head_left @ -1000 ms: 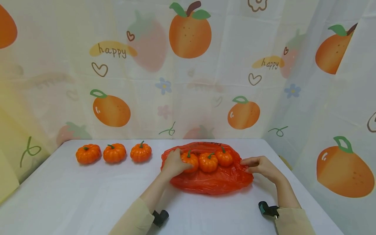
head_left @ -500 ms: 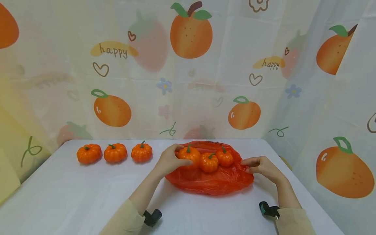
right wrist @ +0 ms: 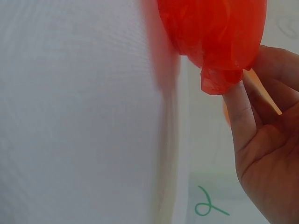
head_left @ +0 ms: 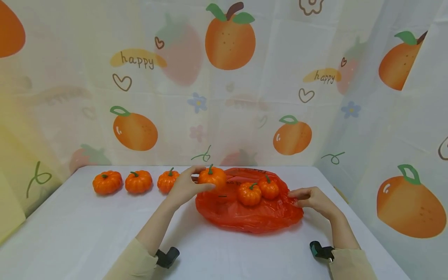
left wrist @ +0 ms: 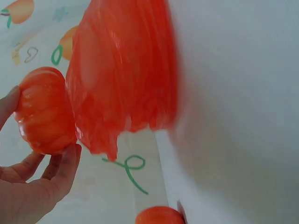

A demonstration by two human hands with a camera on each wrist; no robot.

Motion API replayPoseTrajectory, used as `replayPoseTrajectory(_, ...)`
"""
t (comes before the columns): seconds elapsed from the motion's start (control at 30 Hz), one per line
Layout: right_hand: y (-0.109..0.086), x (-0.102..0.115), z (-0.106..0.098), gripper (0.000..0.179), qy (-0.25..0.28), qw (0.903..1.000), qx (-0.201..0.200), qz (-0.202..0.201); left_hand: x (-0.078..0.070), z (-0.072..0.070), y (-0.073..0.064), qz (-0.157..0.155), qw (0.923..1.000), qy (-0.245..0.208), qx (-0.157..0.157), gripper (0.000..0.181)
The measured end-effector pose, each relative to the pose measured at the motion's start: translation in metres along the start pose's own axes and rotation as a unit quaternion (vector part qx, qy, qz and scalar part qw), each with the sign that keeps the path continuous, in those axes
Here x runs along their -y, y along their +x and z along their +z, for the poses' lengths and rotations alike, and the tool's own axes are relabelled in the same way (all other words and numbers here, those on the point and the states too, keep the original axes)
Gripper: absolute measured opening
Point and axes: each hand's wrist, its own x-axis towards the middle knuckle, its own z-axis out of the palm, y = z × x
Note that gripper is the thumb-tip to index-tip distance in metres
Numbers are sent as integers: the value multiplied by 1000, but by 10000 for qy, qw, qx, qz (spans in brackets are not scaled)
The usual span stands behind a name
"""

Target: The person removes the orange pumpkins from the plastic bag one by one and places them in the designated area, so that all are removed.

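Note:
My left hand (head_left: 185,186) holds a small orange pumpkin (head_left: 212,178) with a green stem, lifted above the left end of a red plastic bag (head_left: 241,219). In the left wrist view, fingers and thumb span that pumpkin (left wrist: 44,112) next to the hanging bag edge (left wrist: 121,70). My right hand (head_left: 312,198) pinches the bag's right edge; the right wrist view has the thumb and fingers at the red plastic (right wrist: 222,79). Two more pumpkins, one nearer (head_left: 249,193) and one farther right (head_left: 268,188), lie on the spread bag.
A row of pumpkins stands on the white table (head_left: 87,233) at the left: one far left (head_left: 107,182), one in the middle (head_left: 139,181), and one (head_left: 167,181) partly behind my left hand. A fruit-printed curtain (head_left: 224,97) rises along the table's back.
My left hand has lifted the leftmost pumpkin off the bag and carried it up and left. My right hand stays at the bag's right edge.

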Motion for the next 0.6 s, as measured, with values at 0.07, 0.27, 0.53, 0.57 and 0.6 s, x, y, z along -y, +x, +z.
replayPoseTrajectory(0.07,0,0,0,38,-1,10000,1,19,3,-8,-1,-72,10000,-18,13,74)
replayPoseTrajectory(0.27,1,2,0,38,-59,10000,-34,14,12,-32,-4,-134,9998,97,-61,75)
replayPoseTrajectory(0.53,1,2,2,39,-82,10000,-25,40,29,-59,-7,-174,9997,150,-11,79)
replayPoseTrajectory(0.57,1,1,2,39,-80,10000,-27,43,31,-62,-8,-153,9997,205,-20,79)
replayPoseTrajectory(0.6,1,1,2,39,-85,10000,-26,40,33,-65,-8,-132,9995,299,-24,79)
